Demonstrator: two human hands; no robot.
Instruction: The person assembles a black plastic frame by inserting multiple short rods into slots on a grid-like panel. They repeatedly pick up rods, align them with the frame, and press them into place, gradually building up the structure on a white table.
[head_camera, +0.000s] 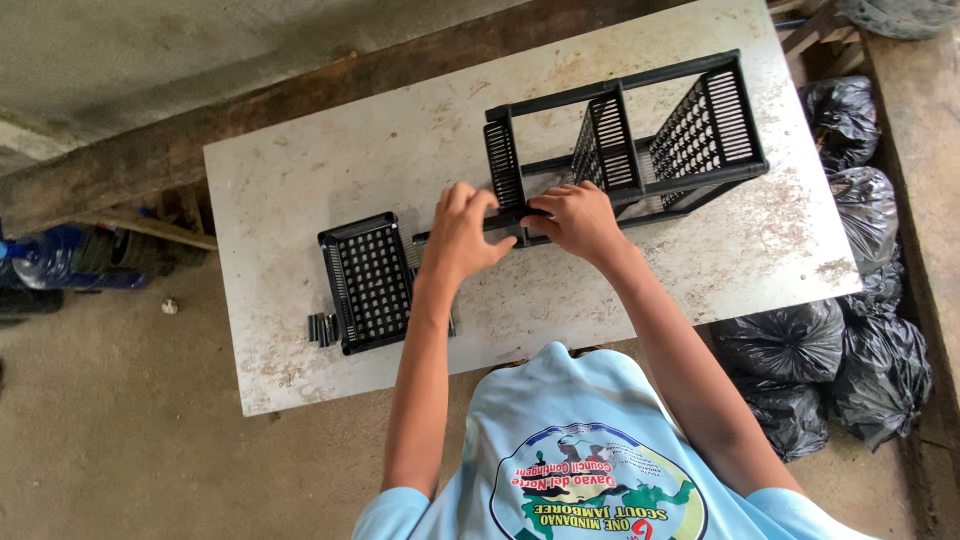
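Rack (640, 130) assembly under way: both hands, left hand (462, 232) and right hand (577, 218), apparently grip its near post; loose tray (368, 282) lies left of it, needs fitting.

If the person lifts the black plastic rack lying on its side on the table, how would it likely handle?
The black plastic rack is mostly open lattice panels and thin posts, so it is probably light for its size. It looks only partly assembled, so it may flex or come apart at its joints. Lying on its long side on the table, it seems unlikely to tip or roll.

black plastic bags (845, 330) right of table (300, 180)
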